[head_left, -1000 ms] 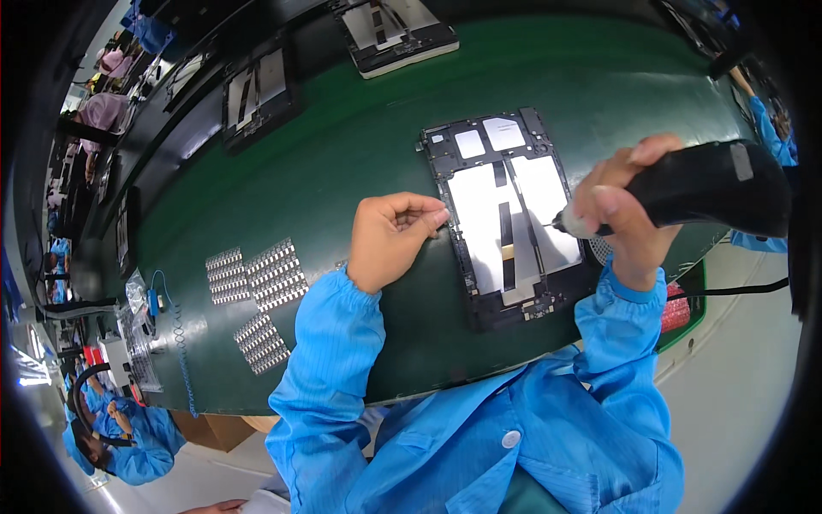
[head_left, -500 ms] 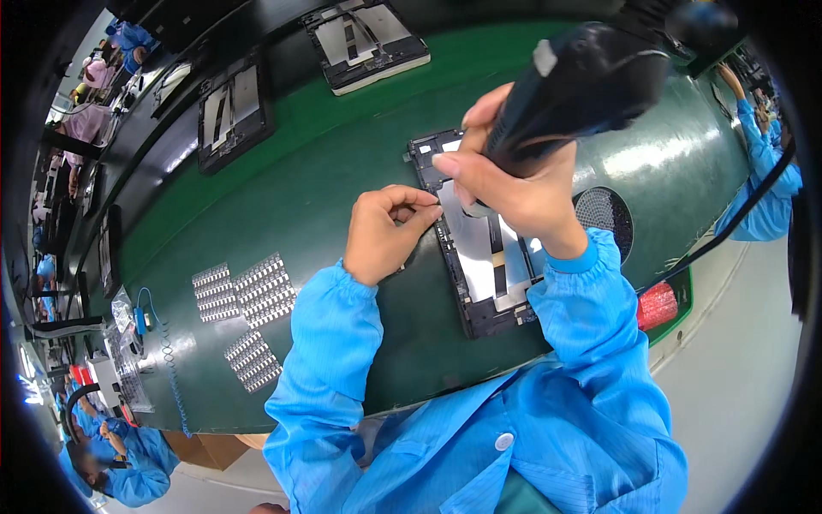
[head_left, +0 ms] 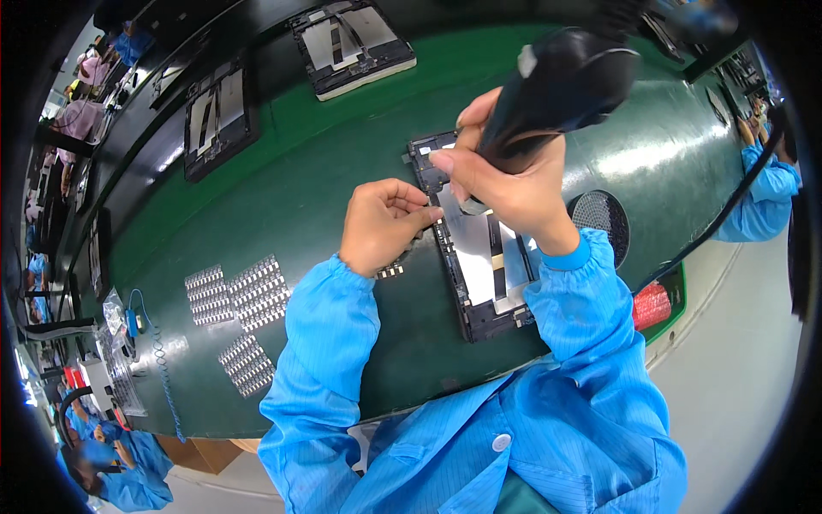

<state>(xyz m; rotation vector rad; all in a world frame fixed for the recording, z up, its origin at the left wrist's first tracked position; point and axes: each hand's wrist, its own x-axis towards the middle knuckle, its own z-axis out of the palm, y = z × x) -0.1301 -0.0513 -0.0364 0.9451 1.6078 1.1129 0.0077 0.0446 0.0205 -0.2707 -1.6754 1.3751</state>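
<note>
An opened tablet-like device (head_left: pixel 473 248) lies on the green worktable, with a black frame, silver panels and dark ribbon strips inside. My right hand (head_left: pixel 524 184) wraps around a black electric screwdriver (head_left: pixel 548 94) held above the device's upper part; its working tip is hidden behind my fingers. At the device's left edge my left hand (head_left: pixel 381 223) is closed, thumb and forefinger pinched together. Whether a small part sits between those fingertips cannot be made out. Part of a sheet of small parts (head_left: pixel 391 271) shows beneath my left hand.
Sheets of small dark-and-white parts (head_left: pixel 259 293) lie on the left. A round dish of tiny dark pieces (head_left: pixel 615 224) stands right of the device. More opened devices (head_left: pixel 353 47) rest at the back. A red roll (head_left: pixel 652 307) sits in a green bin; a black cable (head_left: pixel 736 201) runs at right.
My right hand and the screwdriver have shifted slightly left. More of the sheet of small parts shows beneath my left hand. Both hands stay closed, and the view has turned a little.
</note>
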